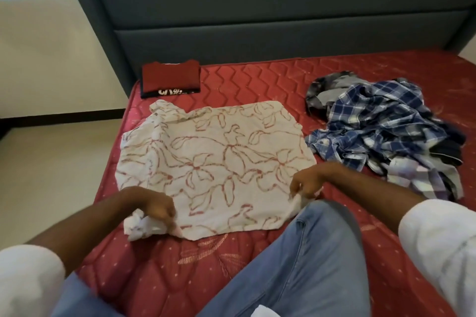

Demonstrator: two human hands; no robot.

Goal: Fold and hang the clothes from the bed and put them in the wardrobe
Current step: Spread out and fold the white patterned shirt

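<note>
A white top with a red flower print (213, 162) lies spread flat on the red quilted mattress (257, 80). My left hand (154, 207) grips a bunched corner of it at the near left. At the near right edge, my right hand (309, 183) pinches the fabric. A folded red garment (171, 78) sits on a folded black one at the mattress's far left corner. A crumpled pile with a blue checked shirt (381, 126) lies to the right.
The grey padded headboard (257, 8) rises behind the mattress. Beige floor (51, 175) runs along the bed's left side. My knee in blue jeans (309, 252) rests on the mattress just below the printed top.
</note>
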